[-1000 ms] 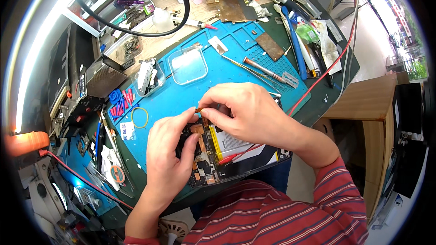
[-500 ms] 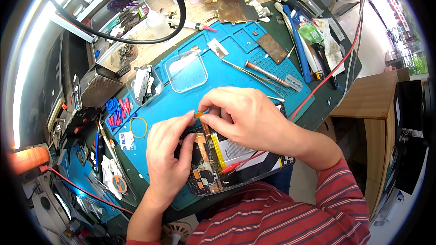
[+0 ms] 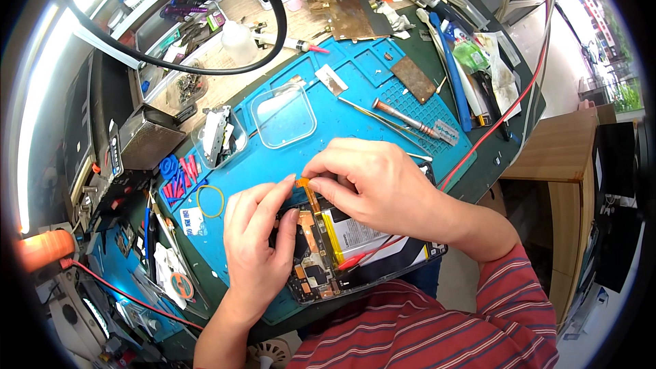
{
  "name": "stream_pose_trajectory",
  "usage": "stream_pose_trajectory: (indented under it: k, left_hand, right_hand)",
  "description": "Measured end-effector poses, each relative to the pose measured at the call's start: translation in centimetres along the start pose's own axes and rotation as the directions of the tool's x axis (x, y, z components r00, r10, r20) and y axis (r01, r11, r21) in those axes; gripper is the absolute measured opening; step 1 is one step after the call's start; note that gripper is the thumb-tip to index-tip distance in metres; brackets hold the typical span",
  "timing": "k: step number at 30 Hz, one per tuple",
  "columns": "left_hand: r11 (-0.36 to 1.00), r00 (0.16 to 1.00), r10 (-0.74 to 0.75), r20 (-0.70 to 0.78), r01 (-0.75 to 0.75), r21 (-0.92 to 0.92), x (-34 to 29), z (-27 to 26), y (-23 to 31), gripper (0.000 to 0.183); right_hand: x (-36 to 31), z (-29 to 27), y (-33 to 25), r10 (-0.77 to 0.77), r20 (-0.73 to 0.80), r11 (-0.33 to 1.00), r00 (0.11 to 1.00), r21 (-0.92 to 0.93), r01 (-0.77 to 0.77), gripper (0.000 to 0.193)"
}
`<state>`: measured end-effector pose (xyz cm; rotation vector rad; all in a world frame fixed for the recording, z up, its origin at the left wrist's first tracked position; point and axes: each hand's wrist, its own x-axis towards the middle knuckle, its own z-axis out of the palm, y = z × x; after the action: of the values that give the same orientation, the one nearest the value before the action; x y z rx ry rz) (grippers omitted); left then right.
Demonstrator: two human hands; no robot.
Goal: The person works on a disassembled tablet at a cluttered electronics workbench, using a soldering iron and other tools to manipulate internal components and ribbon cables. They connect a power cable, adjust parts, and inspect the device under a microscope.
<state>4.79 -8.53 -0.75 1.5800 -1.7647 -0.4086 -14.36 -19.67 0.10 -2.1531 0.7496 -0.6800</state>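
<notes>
An opened tablet-like device (image 3: 365,277), its circuit board and white, yellow-edged battery (image 3: 357,234) bare, lies near my body. My right hand (image 3: 374,181) pinches an orange flex cable (image 3: 311,196) above its far edge, thumb against forefinger. My left hand (image 3: 261,239) is at the device's left end. Its forefinger tip meets the cable's end, while the thumb stays apart, over the board. What the other left fingers touch is hidden. A red clip (image 3: 352,261) on a wire rests across the battery's near side.
Beyond my hands, a blue repair mat (image 3: 236,164) carries a clear lid (image 3: 281,116), a box of metal parts (image 3: 220,135), a knife-like tool (image 3: 404,117) and a razor blade (image 3: 445,132). A black cable (image 3: 205,70) arches overhead. A red wire (image 3: 502,123) crosses at right.
The whole view has shifted slightly, the device now a little lower and further right. My right hand still pinches the flex cable, and my left thumb sits a bit lower.
</notes>
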Motion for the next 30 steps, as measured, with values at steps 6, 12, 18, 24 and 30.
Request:
stream_pose_trajectory:
  k: [6, 12, 18, 24, 30]
  left_hand:
    - [1.000, 1.000, 0.007, -0.003, -0.007, 0.012, -0.10, 0.13, -0.15, 0.045]
    - [1.000, 0.999, -0.023, 0.024, 0.023, 0.000, -0.13, -0.11, 0.11, 0.044]
    - [1.000, 0.999, -0.026, 0.021, 0.027, -0.013, -0.13, -0.15, 0.14, 0.044]
    - [0.999, 0.999, -0.030, 0.019, 0.030, -0.016, -0.12, -0.13, 0.17, 0.043]
    - [0.999, 0.999, -0.030, 0.013, 0.030, -0.019, -0.11, -0.09, 0.16, 0.042]
  right_hand:
    - [-0.03, -0.18, -0.07, 0.009, 0.019, 1.000, 1.000, -0.008, -0.009, 0.012]
    - [0.04, 0.06, -0.08, 0.011, -0.012, 0.999, 1.000, 0.030, -0.011, 0.009]
    - [0.10, -0.05, -0.23, 0.020, -0.002, 0.999, 1.000, 0.028, -0.020, 0.010]
    - [0.10, 0.00, -0.22, 0.013, -0.009, 1.000, 1.000, 0.026, -0.013, 0.011]
    - [0.07, -0.12, -0.33, 0.028, 0.003, 0.998, 1.000, 0.049, -0.028, 0.013]
